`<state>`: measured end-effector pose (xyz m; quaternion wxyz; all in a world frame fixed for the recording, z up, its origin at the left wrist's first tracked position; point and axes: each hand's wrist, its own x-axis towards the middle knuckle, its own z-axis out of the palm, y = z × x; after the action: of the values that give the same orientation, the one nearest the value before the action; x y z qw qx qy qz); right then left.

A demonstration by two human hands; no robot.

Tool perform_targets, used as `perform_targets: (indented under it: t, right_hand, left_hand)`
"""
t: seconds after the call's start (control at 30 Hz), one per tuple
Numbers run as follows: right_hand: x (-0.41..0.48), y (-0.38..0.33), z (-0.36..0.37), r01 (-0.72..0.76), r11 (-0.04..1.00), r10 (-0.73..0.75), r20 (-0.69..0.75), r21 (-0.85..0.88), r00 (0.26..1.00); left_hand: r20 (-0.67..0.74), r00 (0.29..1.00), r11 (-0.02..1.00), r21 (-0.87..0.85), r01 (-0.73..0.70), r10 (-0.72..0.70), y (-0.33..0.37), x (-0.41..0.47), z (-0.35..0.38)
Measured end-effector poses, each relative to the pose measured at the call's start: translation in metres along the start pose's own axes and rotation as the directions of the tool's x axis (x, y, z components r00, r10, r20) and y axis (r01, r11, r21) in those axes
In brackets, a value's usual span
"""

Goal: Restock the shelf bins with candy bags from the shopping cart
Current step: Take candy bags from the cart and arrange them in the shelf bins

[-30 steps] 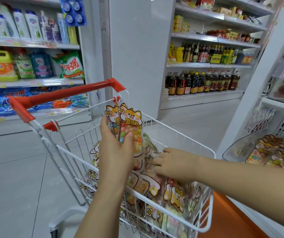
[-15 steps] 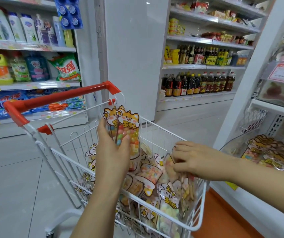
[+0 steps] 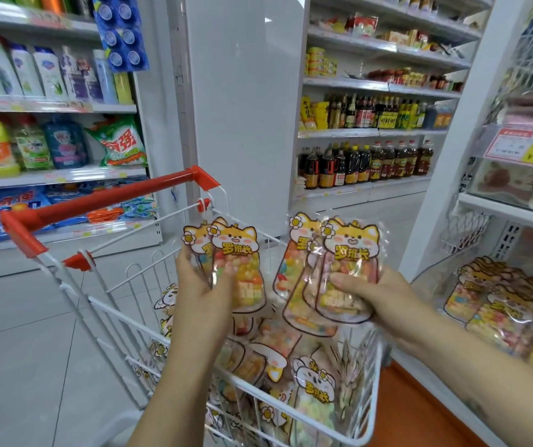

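A white wire shopping cart with a red handle stands in front of me, holding several cat-printed candy bags. My left hand is shut on two upright candy bags above the cart. My right hand grips a fan of two or three more candy bags, lifted clear of the pile. At the lower right a clear shelf bin holds several bags of the same candy.
White shelving with bins and a price tag rises on the right. A white pillar stands behind the cart. Detergent shelves are at the left, sauce bottles at the back. An orange base strip runs beside the cart.
My right hand has risen out of the cart with a bunch of candy bags, now level with the left hand's bags. The left hand stayed about where it was.
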<state>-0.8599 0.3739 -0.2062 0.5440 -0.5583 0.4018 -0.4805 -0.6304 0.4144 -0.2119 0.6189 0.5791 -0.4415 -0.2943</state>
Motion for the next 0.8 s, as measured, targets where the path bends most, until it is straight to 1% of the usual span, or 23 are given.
perform_targets:
  t: [0.07,0.13,0.17,0.23,0.3,0.37,0.43,0.5,0.6,0.67,0.73,0.8]
  right_hand:
    - [0.003,0.003,0.006,-0.124,0.971,0.128,-0.009,0.205,0.992]
    - [0.004,0.005,0.009,-0.256,0.902,0.270,0.008,0.348,0.963]
    - [0.004,0.006,0.007,-0.302,0.867,0.316,0.030,0.397,0.948]
    - [0.003,0.006,0.003,-0.335,0.826,0.342,0.069,0.453,0.937]
    - [-0.001,0.003,-0.001,-0.336,0.808,0.329,0.103,0.484,0.939]
    - [-0.005,0.001,-0.005,-0.315,0.830,0.309,0.090,0.460,0.947]
    - [-0.008,-0.003,-0.009,-0.257,0.880,0.275,0.014,0.400,0.961]
    - [-0.011,-0.004,-0.013,-0.206,0.907,0.234,-0.031,0.366,0.972]
    - [-0.016,-0.008,-0.008,-0.174,0.930,0.190,-0.020,0.323,0.982]
    - [-0.016,-0.011,-0.002,-0.141,0.950,0.155,-0.029,0.278,0.987]
    - [-0.014,-0.012,0.004,-0.075,0.964,0.098,-0.079,0.256,0.992]
    - [-0.014,-0.010,0.010,-0.013,0.974,0.047,-0.141,0.228,0.989]
  left_hand:
    - [0.080,0.995,0.997,-0.036,0.066,-0.063,-0.001,-0.001,0.004]
    - [0.106,0.989,0.992,-0.056,0.112,-0.105,-0.004,0.000,0.006]
    - [0.105,0.988,0.990,-0.071,0.120,-0.113,-0.004,0.001,0.006]
    - [0.096,0.991,0.993,-0.055,0.103,-0.097,-0.003,0.001,0.006]
    - [0.083,0.996,0.999,-0.006,0.046,-0.045,-0.002,-0.001,0.007]
    - [0.067,0.998,0.999,0.043,0.000,-0.002,0.001,-0.006,0.008]
    - [0.047,0.999,0.997,0.075,-0.028,0.025,0.002,-0.007,0.008]
    - [0.052,0.999,0.997,0.079,-0.014,0.010,0.001,-0.005,0.010]
    - [0.187,0.977,0.994,-0.019,0.105,-0.100,0.003,-0.013,0.023]
    - [0.258,0.955,0.986,-0.044,0.162,-0.145,0.005,-0.023,0.033]
    - [0.299,0.944,0.986,-0.040,0.160,-0.141,0.010,-0.032,0.039]
    - [0.323,0.941,0.995,0.003,0.104,-0.099,0.011,-0.037,0.042]
